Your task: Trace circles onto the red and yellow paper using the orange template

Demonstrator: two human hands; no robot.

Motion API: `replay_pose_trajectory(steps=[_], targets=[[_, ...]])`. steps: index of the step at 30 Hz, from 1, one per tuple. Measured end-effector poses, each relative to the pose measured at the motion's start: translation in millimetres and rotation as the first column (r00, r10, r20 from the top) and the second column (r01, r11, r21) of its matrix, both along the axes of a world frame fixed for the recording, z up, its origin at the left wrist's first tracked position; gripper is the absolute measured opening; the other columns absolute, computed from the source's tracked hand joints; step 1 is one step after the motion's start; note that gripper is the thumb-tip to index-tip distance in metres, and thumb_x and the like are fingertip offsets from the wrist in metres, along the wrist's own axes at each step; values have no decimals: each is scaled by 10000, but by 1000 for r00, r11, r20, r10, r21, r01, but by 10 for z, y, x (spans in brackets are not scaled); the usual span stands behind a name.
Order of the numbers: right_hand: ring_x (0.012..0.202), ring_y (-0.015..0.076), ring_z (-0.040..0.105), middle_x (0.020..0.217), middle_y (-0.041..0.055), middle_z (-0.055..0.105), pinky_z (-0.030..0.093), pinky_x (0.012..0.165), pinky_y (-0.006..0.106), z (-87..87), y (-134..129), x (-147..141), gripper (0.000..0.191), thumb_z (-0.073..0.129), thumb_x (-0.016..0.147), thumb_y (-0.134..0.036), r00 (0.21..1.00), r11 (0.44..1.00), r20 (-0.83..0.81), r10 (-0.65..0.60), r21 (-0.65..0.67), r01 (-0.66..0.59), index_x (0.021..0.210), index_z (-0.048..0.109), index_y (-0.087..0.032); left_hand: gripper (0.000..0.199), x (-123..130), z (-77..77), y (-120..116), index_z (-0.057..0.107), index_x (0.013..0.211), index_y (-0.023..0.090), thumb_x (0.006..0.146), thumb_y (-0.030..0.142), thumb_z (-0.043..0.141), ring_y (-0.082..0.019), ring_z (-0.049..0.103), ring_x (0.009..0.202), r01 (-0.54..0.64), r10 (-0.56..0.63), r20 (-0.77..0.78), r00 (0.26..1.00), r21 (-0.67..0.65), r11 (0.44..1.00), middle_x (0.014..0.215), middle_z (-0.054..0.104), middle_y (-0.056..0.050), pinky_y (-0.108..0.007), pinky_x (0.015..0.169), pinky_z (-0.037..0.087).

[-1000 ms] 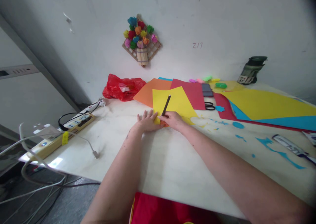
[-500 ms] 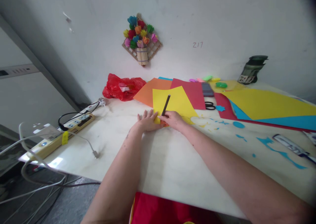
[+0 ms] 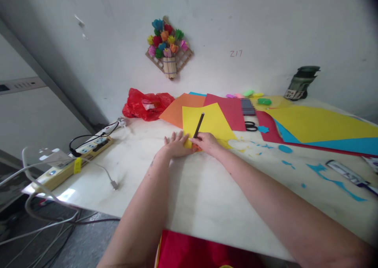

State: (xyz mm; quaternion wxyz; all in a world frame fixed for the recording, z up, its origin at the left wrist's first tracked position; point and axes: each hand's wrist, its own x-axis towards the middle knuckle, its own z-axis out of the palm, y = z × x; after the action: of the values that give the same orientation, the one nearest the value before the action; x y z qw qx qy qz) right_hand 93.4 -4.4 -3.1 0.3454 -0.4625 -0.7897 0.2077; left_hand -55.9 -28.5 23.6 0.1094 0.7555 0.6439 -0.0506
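My right hand [image 3: 208, 143] is closed around a black pen [image 3: 199, 125], which stands tilted with its upper end leaning right. The tip is hidden by the fingers. Under both hands lies a yellow sheet of paper [image 3: 206, 116], its near edge at my fingers. A small orange piece [image 3: 195, 146] shows between the hands, mostly covered. My left hand [image 3: 176, 145] lies flat with fingers spread, pressing on the lower left corner of the yellow sheet and the table.
Scissors [image 3: 251, 126], blue scraps [image 3: 285, 149] and a white tube-like marker [image 3: 347, 173] lie to the right. Coloured sheets [image 3: 321, 124] and a bottle [image 3: 301, 83] are behind them. At the left are a red plastic bag [image 3: 147, 104] and a power strip [image 3: 73, 163] with cables.
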Motion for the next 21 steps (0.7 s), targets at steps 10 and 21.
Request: replay_pose_trajectory(steps=[10, 21], targets=[[523, 104, 513, 577, 16, 590, 357, 474, 197, -51, 54, -5, 322, 468, 680, -481, 996, 1000, -86, 10, -19, -11, 662, 591, -184, 856, -1, 5, -4, 80, 1316, 261, 622, 692, 335, -341, -91, 1201, -6, 6, 9, 1000, 10, 1000, 1368, -50, -11, -598, 881, -21], [401, 62, 460, 550, 0, 551, 388, 400, 181, 59, 63, 117, 284, 462, 686, -437, 808, 984, -575, -128, -177, 30, 683, 519, -158, 785, -14, -42, 22, 237, 1277, 282, 623, 707, 330, -334, -61, 1210, -15, 10, 35, 999, 166, 986, 1374, 45, -28, -601, 874, -60]])
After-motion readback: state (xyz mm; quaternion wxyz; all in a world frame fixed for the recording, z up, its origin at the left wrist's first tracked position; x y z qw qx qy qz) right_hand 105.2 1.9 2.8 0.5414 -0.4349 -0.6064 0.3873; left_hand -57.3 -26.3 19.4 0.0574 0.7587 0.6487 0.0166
